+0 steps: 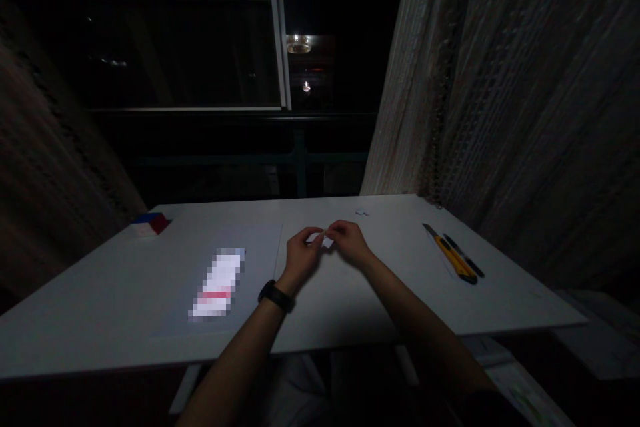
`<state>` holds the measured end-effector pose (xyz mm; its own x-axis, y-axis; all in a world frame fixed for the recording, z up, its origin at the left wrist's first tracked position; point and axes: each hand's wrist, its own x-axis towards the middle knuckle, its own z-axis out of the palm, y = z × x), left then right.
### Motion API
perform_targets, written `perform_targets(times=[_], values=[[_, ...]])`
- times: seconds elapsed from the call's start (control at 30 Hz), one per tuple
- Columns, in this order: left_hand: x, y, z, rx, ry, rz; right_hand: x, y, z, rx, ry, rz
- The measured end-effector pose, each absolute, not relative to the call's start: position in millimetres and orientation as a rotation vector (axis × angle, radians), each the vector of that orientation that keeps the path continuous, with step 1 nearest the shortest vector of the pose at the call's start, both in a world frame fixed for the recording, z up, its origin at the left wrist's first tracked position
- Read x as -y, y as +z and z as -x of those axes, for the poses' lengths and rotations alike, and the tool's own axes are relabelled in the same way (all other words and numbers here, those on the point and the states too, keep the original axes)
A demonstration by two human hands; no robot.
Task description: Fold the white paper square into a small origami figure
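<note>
Over the middle of the white table, my left hand and my right hand meet at their fingertips. Both pinch a small white piece of paper, partly hidden behind the fingers. The dim light leaves its exact shape unclear. A black watch is on my left wrist. Beyond my right hand lie small scraps, too small to make out well.
On the left, a lit phone, blurred out, rests on a pale sheet. A red, blue and white cube sits at the far left. A yellow utility knife and a black pen lie on the right. Curtains hang behind the table.
</note>
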<state>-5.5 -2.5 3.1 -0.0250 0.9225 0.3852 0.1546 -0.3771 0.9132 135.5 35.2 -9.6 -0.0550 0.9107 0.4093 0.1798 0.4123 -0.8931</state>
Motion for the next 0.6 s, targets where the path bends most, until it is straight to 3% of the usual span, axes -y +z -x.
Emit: perform_targets(times=[0.6], values=[[-2,-6,8,-1.311,1.362,-1.816,-31,-4,-140,1.634,0.777,1.046]])
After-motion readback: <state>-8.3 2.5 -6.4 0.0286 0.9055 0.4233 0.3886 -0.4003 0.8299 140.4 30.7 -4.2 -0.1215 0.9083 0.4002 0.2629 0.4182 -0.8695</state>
